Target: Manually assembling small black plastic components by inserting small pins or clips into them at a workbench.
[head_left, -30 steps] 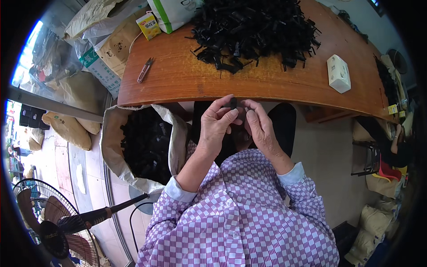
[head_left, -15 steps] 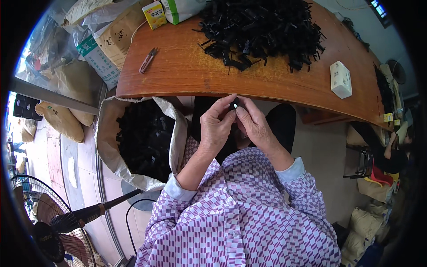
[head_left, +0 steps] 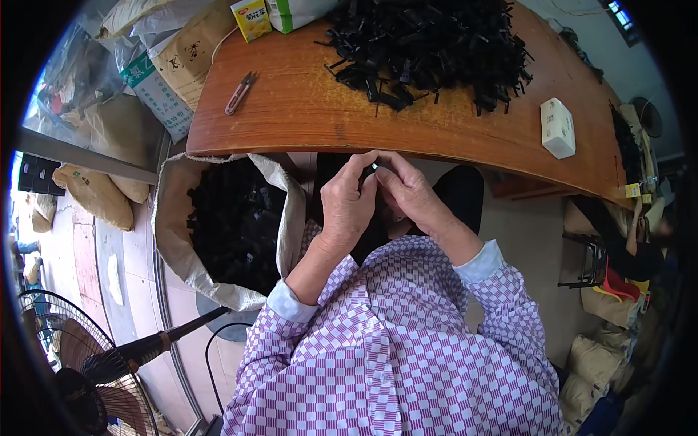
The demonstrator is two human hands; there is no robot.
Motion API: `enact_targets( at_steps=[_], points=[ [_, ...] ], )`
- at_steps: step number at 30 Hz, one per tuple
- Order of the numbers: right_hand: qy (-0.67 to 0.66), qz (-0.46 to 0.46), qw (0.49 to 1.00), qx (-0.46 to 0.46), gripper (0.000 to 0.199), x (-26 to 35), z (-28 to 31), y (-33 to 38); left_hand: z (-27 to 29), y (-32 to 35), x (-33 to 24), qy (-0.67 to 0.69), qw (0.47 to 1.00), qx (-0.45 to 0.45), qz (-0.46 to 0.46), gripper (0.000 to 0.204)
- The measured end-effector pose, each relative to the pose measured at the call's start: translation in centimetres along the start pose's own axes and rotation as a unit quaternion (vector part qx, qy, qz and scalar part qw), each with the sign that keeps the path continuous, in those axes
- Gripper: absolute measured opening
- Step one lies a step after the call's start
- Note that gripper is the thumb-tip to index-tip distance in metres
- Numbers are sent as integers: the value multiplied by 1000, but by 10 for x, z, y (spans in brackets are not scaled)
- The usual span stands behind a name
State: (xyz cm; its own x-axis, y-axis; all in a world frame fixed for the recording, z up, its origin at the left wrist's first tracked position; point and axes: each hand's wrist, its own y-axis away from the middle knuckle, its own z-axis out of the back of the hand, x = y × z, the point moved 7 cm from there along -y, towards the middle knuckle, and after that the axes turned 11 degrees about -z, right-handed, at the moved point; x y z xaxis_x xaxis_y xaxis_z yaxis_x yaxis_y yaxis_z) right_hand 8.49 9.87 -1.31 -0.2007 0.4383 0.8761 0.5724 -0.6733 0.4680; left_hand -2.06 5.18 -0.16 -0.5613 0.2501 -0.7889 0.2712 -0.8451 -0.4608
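Close to the table's front edge, my left hand and my right hand meet at the fingertips. Both are closed, pinching a small black piece with a pale spot on it. Fingers cover most of it, so its exact kind cannot be made out. Beyond my hands, a large heap of small black parts lies on the wooden table. Left of my left forearm stands an open white woven sack holding many similar black parts.
Thread snips lie at the table's left, with a yellow box behind them. A white tissue pack sits at the right. A floor fan stands lower left. Another person's arm shows at far right.
My fingertips have closed further around the small black piece, hiding more of it. The left hand has turned and shifted slightly left. The heap and sack are unchanged.
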Motion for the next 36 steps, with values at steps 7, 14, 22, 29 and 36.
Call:
enact_targets(
  at_steps=[7,14,22,29,36],
  points=[
    [77,131,987,-48,19,7,30,14,-10,-3,1,400,904,-4,150,31],
    [-62,162,985,17,11,11,37,23,-22,7,7,569,773,-28,278,27],
    [-142,116,982,42,11,-2,46,13,-39,9,-15,547,797,56,250,27],
    [-64,103,991,56,13,-5,50,18,-40,8,-20,372,904,150,148,38],
    [33,131,991,12,23,-1,28,22,-28,10,-12,246,952,159,87,36]
  ],
)
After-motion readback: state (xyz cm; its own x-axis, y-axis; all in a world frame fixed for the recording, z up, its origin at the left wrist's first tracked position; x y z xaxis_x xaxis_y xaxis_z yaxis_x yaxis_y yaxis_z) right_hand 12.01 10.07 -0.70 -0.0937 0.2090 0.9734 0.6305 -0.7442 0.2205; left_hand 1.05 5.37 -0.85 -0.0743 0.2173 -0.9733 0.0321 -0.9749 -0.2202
